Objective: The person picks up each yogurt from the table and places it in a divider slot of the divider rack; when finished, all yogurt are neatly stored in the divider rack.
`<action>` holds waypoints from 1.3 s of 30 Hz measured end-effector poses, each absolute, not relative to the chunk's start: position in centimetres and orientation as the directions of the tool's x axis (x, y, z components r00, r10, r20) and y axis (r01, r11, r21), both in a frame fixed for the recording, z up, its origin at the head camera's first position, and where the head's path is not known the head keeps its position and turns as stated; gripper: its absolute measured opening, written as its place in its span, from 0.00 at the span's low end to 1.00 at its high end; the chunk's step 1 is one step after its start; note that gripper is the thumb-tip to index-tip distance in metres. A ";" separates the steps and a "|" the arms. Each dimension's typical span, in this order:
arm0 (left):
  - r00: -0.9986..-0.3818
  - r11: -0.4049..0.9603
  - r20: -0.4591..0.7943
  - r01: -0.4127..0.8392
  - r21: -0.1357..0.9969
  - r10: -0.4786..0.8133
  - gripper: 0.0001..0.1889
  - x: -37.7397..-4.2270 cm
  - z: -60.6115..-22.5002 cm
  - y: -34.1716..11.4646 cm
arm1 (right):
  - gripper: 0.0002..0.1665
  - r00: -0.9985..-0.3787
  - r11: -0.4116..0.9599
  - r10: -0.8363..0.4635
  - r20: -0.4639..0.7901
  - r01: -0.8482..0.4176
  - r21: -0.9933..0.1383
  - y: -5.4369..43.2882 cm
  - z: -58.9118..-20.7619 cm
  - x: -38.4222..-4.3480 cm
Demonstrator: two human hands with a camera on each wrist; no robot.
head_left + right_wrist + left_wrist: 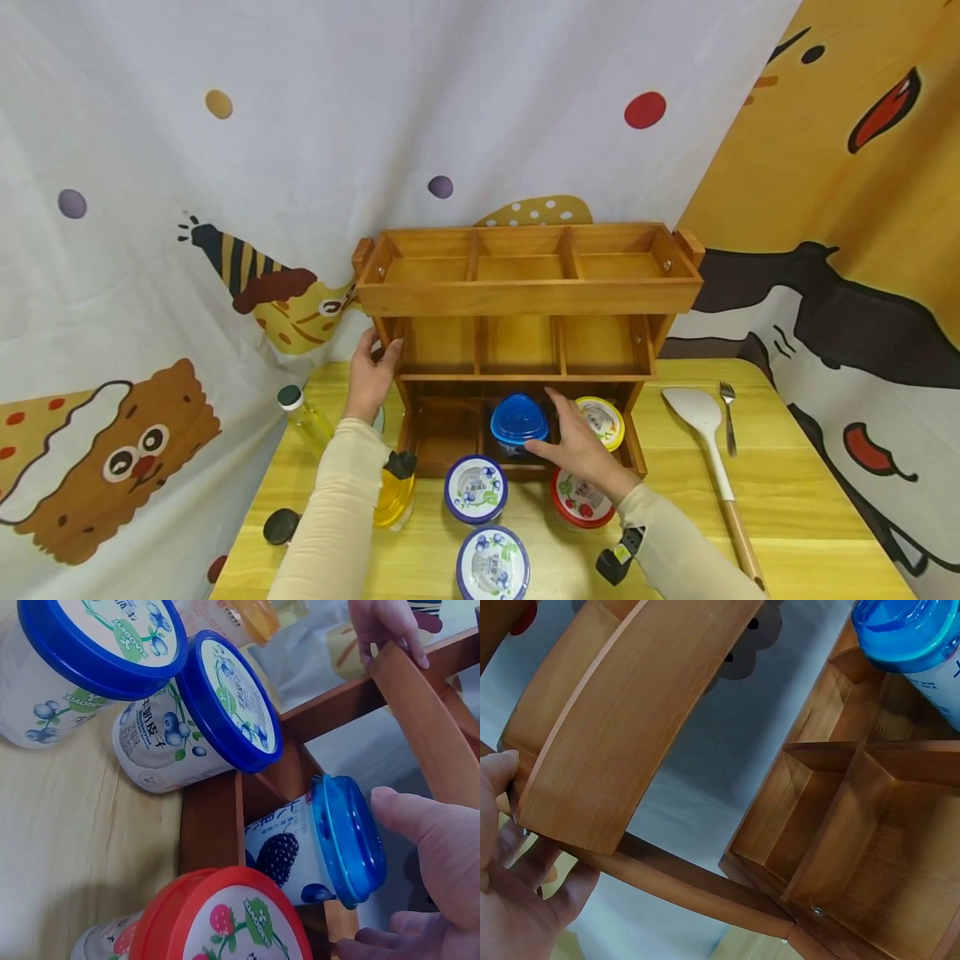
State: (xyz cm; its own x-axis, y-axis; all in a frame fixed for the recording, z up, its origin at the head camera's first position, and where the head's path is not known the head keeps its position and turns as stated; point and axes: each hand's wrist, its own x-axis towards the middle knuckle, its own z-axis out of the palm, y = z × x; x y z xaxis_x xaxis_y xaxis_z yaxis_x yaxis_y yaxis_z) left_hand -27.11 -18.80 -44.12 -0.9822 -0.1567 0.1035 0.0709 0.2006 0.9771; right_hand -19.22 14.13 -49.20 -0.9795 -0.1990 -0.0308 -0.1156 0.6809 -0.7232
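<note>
A tiered wooden box [528, 298] with divided trays stands on the table. At its left side, my left hand [369, 383] grips the edge of the middle tray, thumb on top and fingers below, as the left wrist view shows. A tub with a blue lid [351, 840] and a blackberry picture sits upright in the bottom tray's middle compartment. Around this tub my right hand [581, 442] is spread, thumb and fingers extended; in the right wrist view they appear apart from the lid. Right of it, a yellow-lidded tub [602, 421] occupies the right compartment, partly hidden by the hand.
Before the box stand two blueberry tubs [476, 490], a red-lidded strawberry tub [577, 500] and a yellow-lidded container [393, 498]. Left are an oil bottle [306, 417] and a black-capped jar [281, 527]. A spatula [708, 433] and fork [729, 421] lie right.
</note>
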 end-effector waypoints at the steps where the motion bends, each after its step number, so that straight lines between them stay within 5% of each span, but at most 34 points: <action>1: -0.983 0.200 0.095 0.062 0.978 -0.156 0.26 -26.8 -43.7 -18.7 | 0.57 -0.979 0.679 -0.203 -0.025 -0.122 -0.724 14.3 -49.2 -19.1; 26: -0.979 0.209 0.113 0.077 0.975 -0.168 0.26 -27.1 -44.2 -18.6 | 0.50 -0.945 0.648 -0.230 0.233 -0.327 -0.688 18.9 -48.7 -14.7; 39: -0.981 0.220 0.108 0.072 0.973 -0.158 0.27 -27.1 -44.4 -18.7 | 0.52 -0.962 0.651 -0.199 0.187 -0.273 -0.708 21.2 -49.5 -12.3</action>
State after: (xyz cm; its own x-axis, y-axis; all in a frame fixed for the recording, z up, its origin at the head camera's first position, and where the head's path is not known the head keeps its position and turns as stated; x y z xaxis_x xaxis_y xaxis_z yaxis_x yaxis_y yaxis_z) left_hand -27.10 -18.73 -44.42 -0.9815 -0.1579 0.1085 0.0722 0.2198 0.9729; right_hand -12.25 21.19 -49.48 -0.9619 -0.1989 0.1874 -0.2727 0.6513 -0.7081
